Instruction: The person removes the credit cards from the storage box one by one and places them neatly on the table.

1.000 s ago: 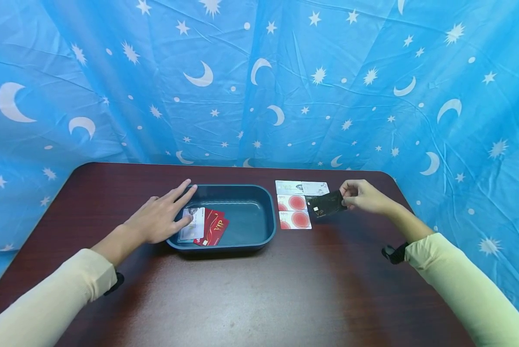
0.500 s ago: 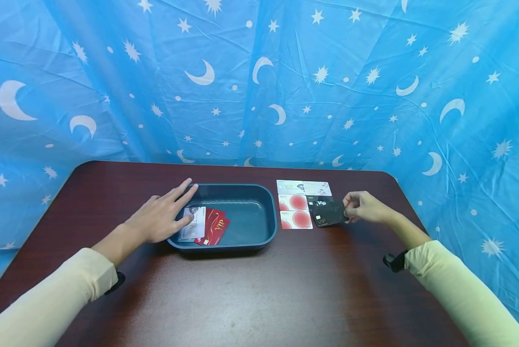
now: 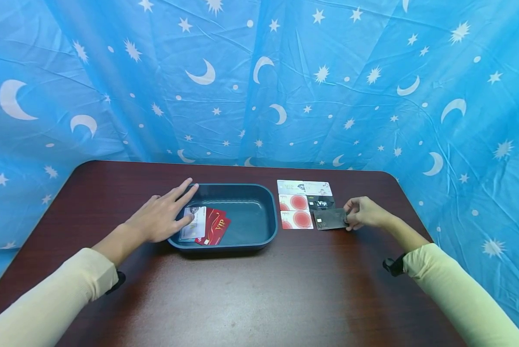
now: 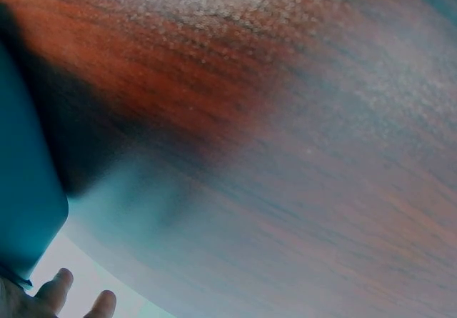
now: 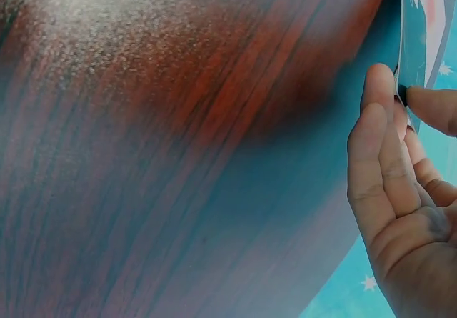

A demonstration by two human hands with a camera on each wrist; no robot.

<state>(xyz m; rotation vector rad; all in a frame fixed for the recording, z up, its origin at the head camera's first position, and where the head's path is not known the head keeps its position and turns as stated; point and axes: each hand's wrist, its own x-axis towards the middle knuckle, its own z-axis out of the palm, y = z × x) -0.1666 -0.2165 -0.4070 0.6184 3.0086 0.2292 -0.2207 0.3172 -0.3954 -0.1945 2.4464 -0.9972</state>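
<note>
Toward the right of the dark red-brown, wood-grained tabletop [image 3: 242, 299], the right hand [image 3: 365, 213] pinches the right edge of a dark grey rectangular VIP card [image 3: 330, 220] between thumb and fingers. That card lies just right of a white card with red circles [image 3: 296, 220] and at the near edge of a black card lettered "Vip" [image 3: 321, 203]; whether the edges overlap is hard to tell. Another white card with red circles [image 3: 293, 202] sits left of the black one, and two pale printed cards [image 3: 303, 187] form the far row.

Only the head view shows this layout and the inside of the dark blue, round-cornered tray [image 3: 248, 221], where red cards [image 3: 218, 226] lie beside a whitish card [image 3: 193, 222] at the left end. The right wrist view adds the palm side of the right hand, with bent fingers on one side of a thin card edge and the thumb on the other. The left wrist view catches the tray's smooth outer wall and two fingertips.

The left hand [image 3: 155, 221] reaches over the tray's left rim, back upward, fingers spread and gripping nothing visible; whether it touches the rim is unclear. Both forearms, in pale yellow sleeves [image 3: 51, 301], slant inward from the near corners, the right wrist lifted above the tabletop.
</note>
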